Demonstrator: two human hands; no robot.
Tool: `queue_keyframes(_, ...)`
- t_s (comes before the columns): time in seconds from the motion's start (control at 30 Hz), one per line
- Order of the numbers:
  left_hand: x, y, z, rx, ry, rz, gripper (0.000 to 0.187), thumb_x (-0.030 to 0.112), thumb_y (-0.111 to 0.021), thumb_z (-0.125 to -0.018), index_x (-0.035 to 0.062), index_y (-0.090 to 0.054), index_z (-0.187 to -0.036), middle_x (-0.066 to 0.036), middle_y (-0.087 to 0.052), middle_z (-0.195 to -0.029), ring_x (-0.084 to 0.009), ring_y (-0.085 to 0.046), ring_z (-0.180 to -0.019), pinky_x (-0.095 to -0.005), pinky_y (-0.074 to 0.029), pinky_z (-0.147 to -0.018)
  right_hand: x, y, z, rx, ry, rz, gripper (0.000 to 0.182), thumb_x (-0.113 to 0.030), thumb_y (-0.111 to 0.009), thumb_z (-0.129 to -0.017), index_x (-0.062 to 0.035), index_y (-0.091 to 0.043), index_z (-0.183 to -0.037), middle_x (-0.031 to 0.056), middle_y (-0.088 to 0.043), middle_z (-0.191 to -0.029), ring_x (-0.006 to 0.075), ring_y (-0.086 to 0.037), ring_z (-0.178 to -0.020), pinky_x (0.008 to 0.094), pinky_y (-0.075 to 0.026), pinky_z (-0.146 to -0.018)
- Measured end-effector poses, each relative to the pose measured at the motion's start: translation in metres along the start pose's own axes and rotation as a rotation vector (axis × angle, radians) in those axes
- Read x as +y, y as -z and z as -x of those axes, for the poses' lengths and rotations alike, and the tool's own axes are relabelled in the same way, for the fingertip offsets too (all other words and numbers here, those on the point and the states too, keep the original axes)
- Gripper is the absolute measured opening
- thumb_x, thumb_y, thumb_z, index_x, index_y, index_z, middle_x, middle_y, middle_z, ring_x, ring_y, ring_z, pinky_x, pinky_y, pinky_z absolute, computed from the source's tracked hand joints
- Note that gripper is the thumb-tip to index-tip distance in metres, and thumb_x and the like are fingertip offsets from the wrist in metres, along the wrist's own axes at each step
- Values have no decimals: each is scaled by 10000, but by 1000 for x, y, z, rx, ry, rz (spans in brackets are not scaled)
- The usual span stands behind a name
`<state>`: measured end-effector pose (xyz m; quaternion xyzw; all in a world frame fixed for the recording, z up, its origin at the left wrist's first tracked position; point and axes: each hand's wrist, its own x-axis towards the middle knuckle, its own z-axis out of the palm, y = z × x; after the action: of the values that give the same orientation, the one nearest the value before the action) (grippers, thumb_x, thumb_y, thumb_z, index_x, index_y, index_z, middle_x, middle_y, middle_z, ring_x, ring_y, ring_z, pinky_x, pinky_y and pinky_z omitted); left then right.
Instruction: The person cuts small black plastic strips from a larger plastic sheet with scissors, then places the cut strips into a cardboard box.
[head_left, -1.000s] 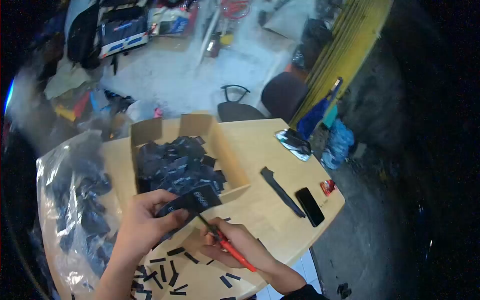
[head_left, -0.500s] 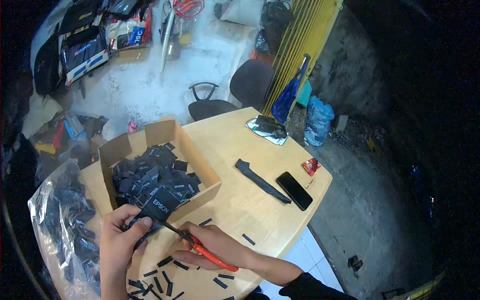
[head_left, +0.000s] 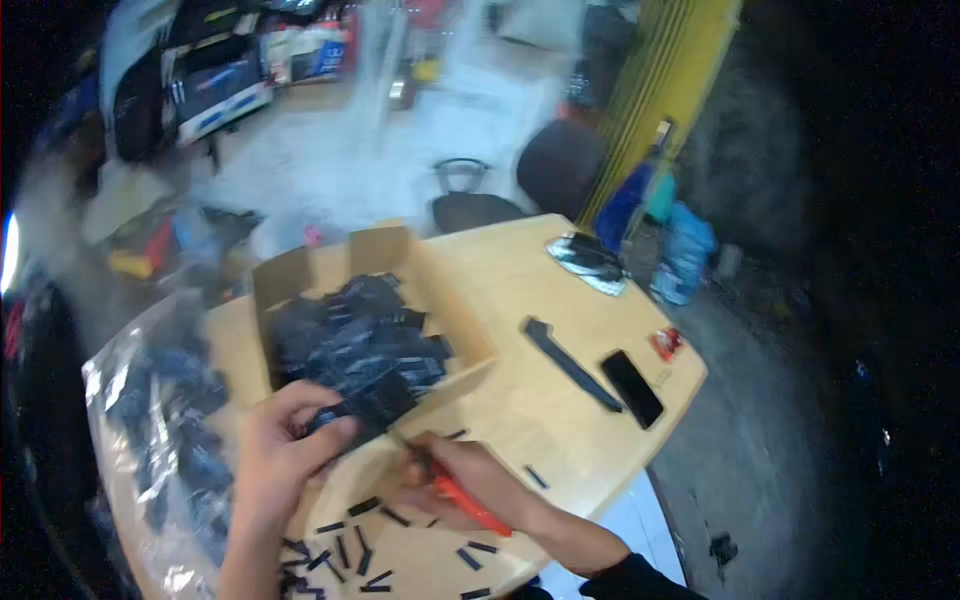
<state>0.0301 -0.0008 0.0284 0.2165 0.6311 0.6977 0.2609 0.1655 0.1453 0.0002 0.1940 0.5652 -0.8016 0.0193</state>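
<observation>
My left hand [head_left: 285, 450] pinches a black fabric label [head_left: 382, 402] between thumb and fingers, over the near edge of a cardboard box [head_left: 475, 366]. White lettering on the label is blurred now; half a second ago it read EPSON. A heap of similar black labels [head_left: 350, 325] fills the box. Wrapped round red-handled scissors [head_left: 470, 503], my right hand [head_left: 485, 475] is at the label's lower edge; motion blur hides whether the blades are touching it. Below both hands, several small black strips [head_left: 364, 506] lie scattered on the table.
Left of the box is a clear plastic bag [head_left: 165, 450] of dark pieces. A black strap-like piece [head_left: 570, 365], a phone [head_left: 632, 388] and a small red packet [head_left: 666, 344] lie on the table [head_left: 500, 270]. Behind it stands a chair [head_left: 475, 210].
The whole view has shifted, with the table and box appearing farther right, and is blurred. Both hands keep their hold on the label and the scissors.
</observation>
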Motion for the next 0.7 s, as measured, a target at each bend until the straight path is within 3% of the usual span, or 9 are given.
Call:
queue_keyframes(0.03, 3, 0, 1, -9, 13, -11, 146, 26, -669, -781, 7, -581, -897, 12, -563, -641, -28, -456, -499, -184, -316, -439, 1, -1, -4, 56, -197, -349, 306, -289, -430, -961, -5, -543, -985, 38, -560, -793, 144, -587, -665, 265, -490, -596)
queue_keyframes(0.17, 6, 6, 3, -32, 51, 61, 155, 85, -678, -809, 21, -586, -916, 18, -561, -647, -28, -449, -497, -188, -314, -436, 26, 27, -25, 177, -94, -285, 336, -298, -379, -969, -8, -547, -984, 52, -578, -750, 125, -564, -635, 230, -450, -551)
queue_keyframes(0.2, 7, 5, 4, -72, 64, 50, 154, 89, -678, -812, 22, -588, -917, 20, -562, -649, -28, -443, -493, -187, -311, -432, 22, 29, -19, -91, 120, -463, 325, -322, -488, -939, -12, -529, -1027, 66, -589, -772, 124, -558, -651, 228, -448, -577)
queue_keyframes(0.23, 7, 5, 4, -117, 80, 40, 153, 93, -677, -815, 23, -590, -919, 21, -563, -651, -28, -436, -488, -187, -307, -428, 16, 22, -14, -100, 119, -460, 325, -322, -488, -939, -12, -529, -1027, 66, -589, -772, 124, -558, -651, 228, -448, -577)
queue_keyframes(0.3, 9, 4, 6, -121, 81, -36, 149, 88, -681, -812, 11, -599, -909, 16, -582, -675, -29, -476, -548, -187, -357, -479, 3, 14, -5, 224, 580, 283, 253, -187, -636, -852, -29, -518, -1012, 13, -552, -809, 77, -513, -736, 229, -431, -682)
queue_keyframes(0.37, 12, 1, 9, -234, -58, -84, 153, 82, -687, -807, -5, -608, -905, -3, -614, -729, -36, -525, -648, -195, -410, -570, -17, 8, -4, 204, 738, 296, 269, -51, -706, -772, -44, -529, -975, -14, -526, -821, 57, -493, -745, 208, -414, -674)
queue_keyframes(0.4, 13, 0, 10, -257, -42, -125, 161, 75, -689, -804, -18, -617, -913, -18, -637, -785, -44, -546, -725, -207, -432, -640, -31, 3, 0, 193, 711, 310, 267, -43, -705, -769, -46, -531, -972, -12, -527, -821, 57, -494, -743, 205, -413, -672)
queue_keyframes(0.53, 14, -1, 14, -299, -49, -113, 189, 84, -698, -800, -20, -625, -941, -22, -644, -798, -47, -547, -717, -201, -432, -628, -54, -6, 3, 107, 604, 287, 275, -4, -694, -762, -52, -531, -979, -10, -525, -815, 55, -495, -730, 206, -415, -661)
queue_keyframes(0.7, 21, 6, 14, -262, 11, -147, 197, 106, -727, -783, -18, -666, -925, -10, -633, -747, -38, -539, -686, -193, -420, -585, -52, -12, -2, 151, 730, 321, 264, 12, -680, -772, -54, -537, -984, -16, -519, -805, 43, -481, -714, 196, -406, -644)
